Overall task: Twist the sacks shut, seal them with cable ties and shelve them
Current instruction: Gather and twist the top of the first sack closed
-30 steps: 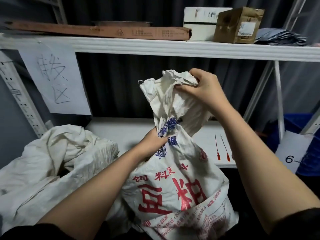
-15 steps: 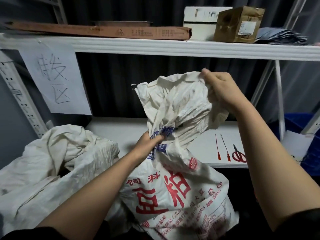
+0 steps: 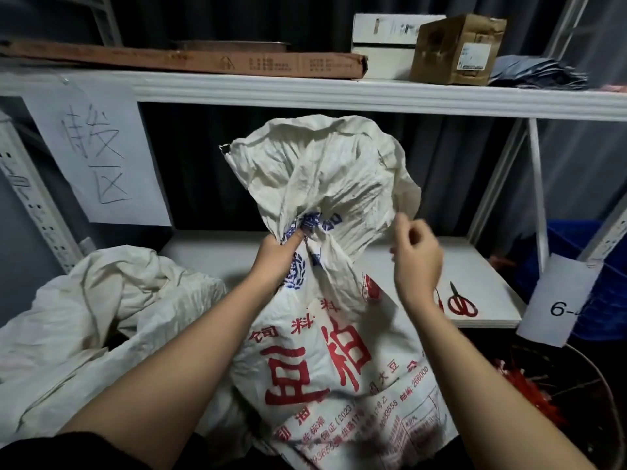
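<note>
A white woven sack (image 3: 339, 361) with red and blue print stands upright in front of the lower shelf board (image 3: 475, 266). My left hand (image 3: 281, 256) is clenched around its twisted neck. Above the grip the sack's loose top (image 3: 325, 178) fans out, crumpled and open. My right hand (image 3: 417, 256) hovers just right of the neck with loosely curled fingers, holding nothing. The tip of a red cable tie (image 3: 440, 301) shows on the shelf behind my right wrist, the rest hidden.
Red-handled scissors (image 3: 461, 304) lie on the shelf board. A slack white sack (image 3: 101, 317) slumps at the left. A dark bucket (image 3: 604, 401) of red ties sits lower right. A blue crate (image 3: 570, 245) and paper labels are at the right. Boxes (image 3: 454, 49) fill the upper shelf.
My right hand let go of the sack's top and dropped down beside the neck. The loose top spread open wider. My left hand kept its grip on the neck.
</note>
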`<state>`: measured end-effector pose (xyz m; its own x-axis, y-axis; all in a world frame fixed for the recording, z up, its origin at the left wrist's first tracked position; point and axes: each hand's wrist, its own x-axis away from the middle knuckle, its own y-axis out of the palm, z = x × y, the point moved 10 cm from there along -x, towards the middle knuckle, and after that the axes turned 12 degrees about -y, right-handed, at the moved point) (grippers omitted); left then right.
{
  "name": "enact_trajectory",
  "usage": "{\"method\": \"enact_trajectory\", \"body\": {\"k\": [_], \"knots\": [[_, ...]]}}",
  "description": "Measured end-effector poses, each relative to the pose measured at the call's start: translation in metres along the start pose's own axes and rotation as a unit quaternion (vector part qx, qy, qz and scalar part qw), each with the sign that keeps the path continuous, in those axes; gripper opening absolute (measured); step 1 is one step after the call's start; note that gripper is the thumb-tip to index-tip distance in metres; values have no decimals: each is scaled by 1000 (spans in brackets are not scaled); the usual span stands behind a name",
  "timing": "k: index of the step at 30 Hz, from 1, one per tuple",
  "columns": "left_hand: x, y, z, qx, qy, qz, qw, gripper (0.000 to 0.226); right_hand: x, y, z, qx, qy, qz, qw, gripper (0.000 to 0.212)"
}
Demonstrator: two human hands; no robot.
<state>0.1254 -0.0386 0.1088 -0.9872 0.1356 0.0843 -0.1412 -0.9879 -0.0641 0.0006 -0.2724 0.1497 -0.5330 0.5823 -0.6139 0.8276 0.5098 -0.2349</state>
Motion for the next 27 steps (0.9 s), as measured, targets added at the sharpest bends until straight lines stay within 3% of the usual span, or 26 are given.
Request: {"method": "enact_trajectory", "body": {"k": [2, 4, 9, 12, 16, 19, 22, 24, 27], "knots": [[-2, 1, 6, 3, 2, 8, 1000, 33, 15, 31, 22, 1, 75, -101, 992, 50], [0, 7, 11, 4, 8, -3, 1000, 33, 18, 50, 23, -21, 93, -141, 985, 49], [1, 17, 10, -47, 18, -30, 998, 24, -26, 34, -14, -63, 51, -57, 995, 16], [-1, 14, 5, -79, 17, -37, 996, 25, -68, 16, -29, -42, 4, -38, 998, 16], [-5, 8, -1, -71, -1, -12, 997, 29, -77, 28, -42, -50, -26, -94, 994, 23], [-8, -1, -7, -16, -44, 18, 999, 31, -58, 42, -36, -104, 17, -132, 986, 30], [-6, -8, -8, 62, -80, 46, 994, 32, -32, 55, -27, -129, 51, -172, 975, 54], [-1, -4, 0, 102, -74, 48, 991, 25, -13, 63, -27, -92, 39, -206, 974, 62], [1, 14, 5, 157, -73, 6, 985, 32, 10, 72, -35, -57, -7, -210, 976, 55]]}}
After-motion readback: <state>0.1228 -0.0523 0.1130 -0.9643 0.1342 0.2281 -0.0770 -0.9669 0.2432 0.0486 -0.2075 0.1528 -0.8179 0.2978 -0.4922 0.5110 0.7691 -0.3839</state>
